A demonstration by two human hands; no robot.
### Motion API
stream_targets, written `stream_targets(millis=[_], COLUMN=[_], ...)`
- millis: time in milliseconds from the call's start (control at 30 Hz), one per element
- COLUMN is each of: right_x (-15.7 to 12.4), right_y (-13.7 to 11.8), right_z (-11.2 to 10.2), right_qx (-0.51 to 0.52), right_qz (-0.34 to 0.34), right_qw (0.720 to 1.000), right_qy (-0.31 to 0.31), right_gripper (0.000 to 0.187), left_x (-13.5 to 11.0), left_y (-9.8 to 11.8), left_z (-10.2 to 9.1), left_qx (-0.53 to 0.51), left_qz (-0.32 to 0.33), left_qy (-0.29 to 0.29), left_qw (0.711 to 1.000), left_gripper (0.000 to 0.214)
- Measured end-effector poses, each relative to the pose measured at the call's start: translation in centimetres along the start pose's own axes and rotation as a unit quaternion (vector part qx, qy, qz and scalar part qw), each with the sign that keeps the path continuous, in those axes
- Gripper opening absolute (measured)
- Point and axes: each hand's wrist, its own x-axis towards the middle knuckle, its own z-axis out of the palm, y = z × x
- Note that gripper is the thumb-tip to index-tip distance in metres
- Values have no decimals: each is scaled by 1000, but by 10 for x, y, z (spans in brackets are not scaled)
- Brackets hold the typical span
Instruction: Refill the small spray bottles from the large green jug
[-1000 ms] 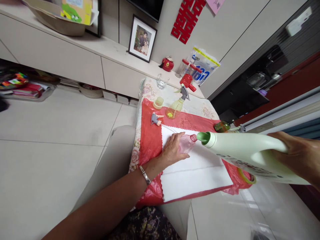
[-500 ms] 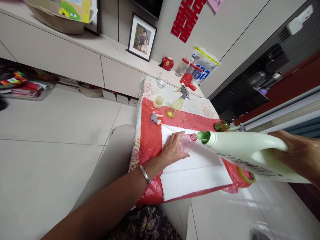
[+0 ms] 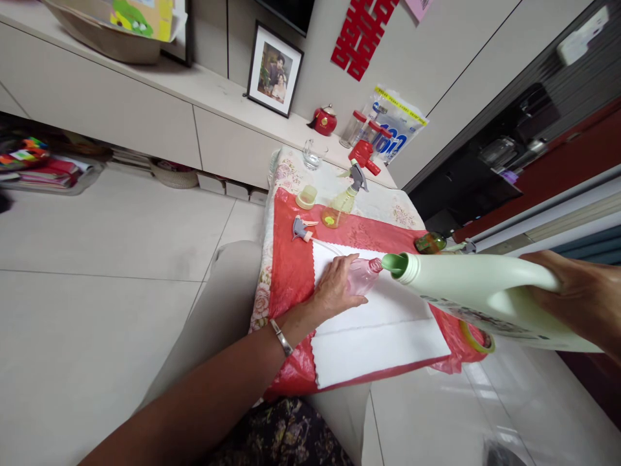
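My left hand point(image 3: 338, 288) is wrapped round a small clear pink bottle point(image 3: 363, 275), tilted to the right over a white cloth point(image 3: 378, 349). By its handle, my right hand point(image 3: 582, 294) grips a large pale green jug point(image 3: 466, 278), lying almost level. The jug's green spout meets the pink bottle's open neck; whether liquid flows is too small to tell. A grey and pink spray head point(image 3: 301, 229) lies left of the bottle, its thin tube reaching towards my left hand. Behind stands a yellowish spray bottle point(image 3: 342, 204) with a grey head, beside a translucent yellowish cap point(image 3: 306, 197).
Red plastic sheeting point(image 3: 294, 278) covers part of the flowered tablecloth point(image 3: 402, 213). A glass cup point(image 3: 314, 155) stands at the back. A dark green bottle point(image 3: 431, 243) and a roll of yellow tape point(image 3: 478, 338) are on the right. Behind runs a low cabinet point(image 3: 228, 123).
Both hands, the pink bottle and the jug hold almost the same position. Only a very slight shift of the view shows.
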Motion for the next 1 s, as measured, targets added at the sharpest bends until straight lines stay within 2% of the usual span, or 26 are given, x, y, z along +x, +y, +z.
stream_targets(millis=[500, 633, 767, 1000], right_x=[0, 2, 5, 1], right_y=[1, 4, 7, 1], right_z=[2, 3, 5, -1], right_qx=[-15, -19, -22, -15], right_qz=[-10, -19, -24, -17], right_qw=[1000, 1000, 999, 1000], right_qy=[5, 17, 0, 10], right_gripper=[45, 43, 46, 46], left_x=[1, 0, 0, -1], left_y=[5, 5, 6, 0], left_z=[-1, -2, -3, 2], left_qx=[6, 0, -6, 5], left_qz=[-20, -11, -15, -3], left_qy=[-8, -6, -6, 3], left_qw=[1000, 1000, 1000, 1000], left_gripper=[97, 98, 96, 100])
